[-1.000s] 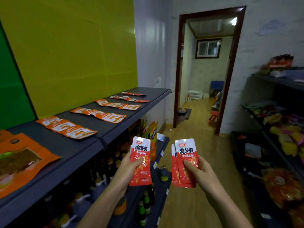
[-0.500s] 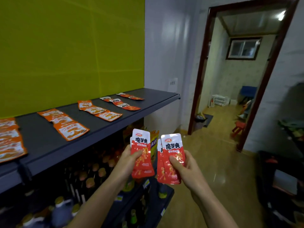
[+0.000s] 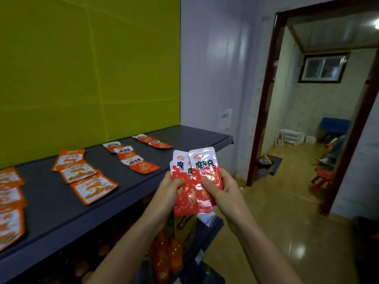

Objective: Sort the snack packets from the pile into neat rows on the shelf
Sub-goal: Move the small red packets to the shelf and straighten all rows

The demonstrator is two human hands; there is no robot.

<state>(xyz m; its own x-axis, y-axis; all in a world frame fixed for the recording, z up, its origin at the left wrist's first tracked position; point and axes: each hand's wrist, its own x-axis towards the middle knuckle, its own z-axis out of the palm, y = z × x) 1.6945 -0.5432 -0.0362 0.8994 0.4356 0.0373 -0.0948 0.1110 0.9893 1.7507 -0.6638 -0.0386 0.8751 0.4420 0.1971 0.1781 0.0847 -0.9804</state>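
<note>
A bunch of red-and-white snack packets stands upright in front of me, just off the front edge of the dark grey shelf. My left hand grips the left packets and my right hand grips the right ones, and the packets overlap. On the shelf lie rows of orange packets: a far row, a row of three, a row of larger packets, and more at the left edge.
A yellow-green wall rises behind the shelf. Lower shelves hold orange bottles and yellow packs. To the right a dark-framed doorway opens onto a room with a red stool and a small bin.
My two hands have come together, so the separate bunches of packets now overlap as one. My view has moved closer to the shelf and its far end.
</note>
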